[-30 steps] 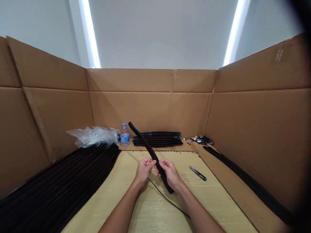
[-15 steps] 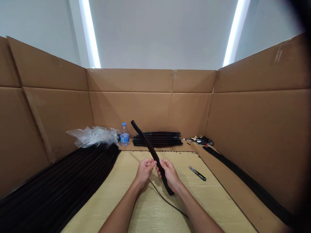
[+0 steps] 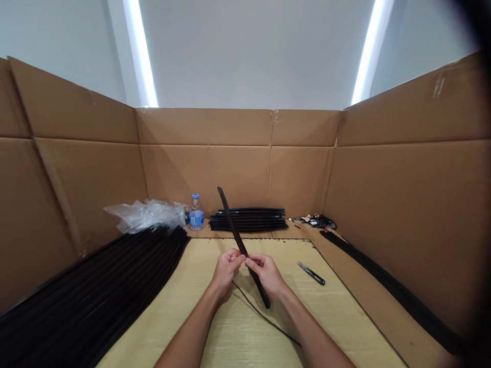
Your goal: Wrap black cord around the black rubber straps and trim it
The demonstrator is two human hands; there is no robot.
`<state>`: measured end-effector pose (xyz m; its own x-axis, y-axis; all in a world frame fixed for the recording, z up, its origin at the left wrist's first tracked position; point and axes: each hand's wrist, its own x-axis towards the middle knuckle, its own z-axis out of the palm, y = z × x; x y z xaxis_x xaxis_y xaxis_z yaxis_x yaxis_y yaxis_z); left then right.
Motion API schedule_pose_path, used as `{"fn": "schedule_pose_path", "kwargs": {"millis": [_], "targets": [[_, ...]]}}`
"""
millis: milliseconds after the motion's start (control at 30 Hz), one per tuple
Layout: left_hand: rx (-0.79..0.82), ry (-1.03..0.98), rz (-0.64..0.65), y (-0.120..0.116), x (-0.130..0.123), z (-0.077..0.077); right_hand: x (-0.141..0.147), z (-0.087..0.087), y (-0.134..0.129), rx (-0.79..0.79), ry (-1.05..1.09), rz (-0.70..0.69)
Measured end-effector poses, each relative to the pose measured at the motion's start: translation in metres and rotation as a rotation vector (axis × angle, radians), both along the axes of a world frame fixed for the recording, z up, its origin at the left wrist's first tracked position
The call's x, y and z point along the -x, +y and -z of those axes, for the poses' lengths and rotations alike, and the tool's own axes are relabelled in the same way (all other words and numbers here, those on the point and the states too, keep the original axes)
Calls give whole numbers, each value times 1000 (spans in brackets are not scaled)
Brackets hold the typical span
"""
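Well, our two hands sit close together above a pale yellow mat. Our left hand is curled nearly shut around a long black strip, and our right hand pinches the same strip just beside it, its fingers closed and its wrist turned inward. The strip is tilted, with its long upper part rising past the left hand and away from us, and its short lower end sticking out below the right hand.

Under the hands, a thin black cord trails across the mat toward the right forearm. To the right of the right hand, a small pair of snips with black handles lies on the mat. To the left of the left hand, a big pile of long black strips runs away from us.

Farther beyond the hands, a water bottle stands upright beside crumpled clear plastic. A low stack of black strips lies ahead, with a small tangle of cords to its right. Another black strip lies along the foot of the cardboard wall on the right.
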<state>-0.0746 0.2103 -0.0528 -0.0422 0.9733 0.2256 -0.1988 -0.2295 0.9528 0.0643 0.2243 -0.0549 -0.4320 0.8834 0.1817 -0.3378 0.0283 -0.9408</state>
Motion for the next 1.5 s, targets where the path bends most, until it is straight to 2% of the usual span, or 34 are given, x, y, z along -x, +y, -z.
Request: {"fn": "schedule_pose_path", "kwargs": {"millis": [133, 300, 600, 900, 1067, 1167, 1233, 1367, 1500], "targets": [[3, -13, 26, 0, 1, 1, -5, -3, 0, -68, -59, -2], [-3, 53, 52, -1, 2, 2, -8, -9, -5, -16, -81, -8], [20, 56, 53, -2, 2, 2, -5, -5, -3, -48, -91, 35], [0, -13, -33, 2, 5, 3, -8, -18, -12, -20, 29, -26], [-6, -61, 52, 2, 5, 4, -3, -12, -8, 54, 62, 24], [-13, -59, 79, 3, 4, 6, -3, -10, -7, 3, 4, -7], [-14, -54, 73, 4, 4, 8, -5, -11, -9, -41, -48, -11], [-23, -48, 68, 4, 4, 9, -10, -12, -10, -13, -125, -27], [11, -47, -2, 2, 3, 5, -9, -10, -6, -3, -75, -22]]}}
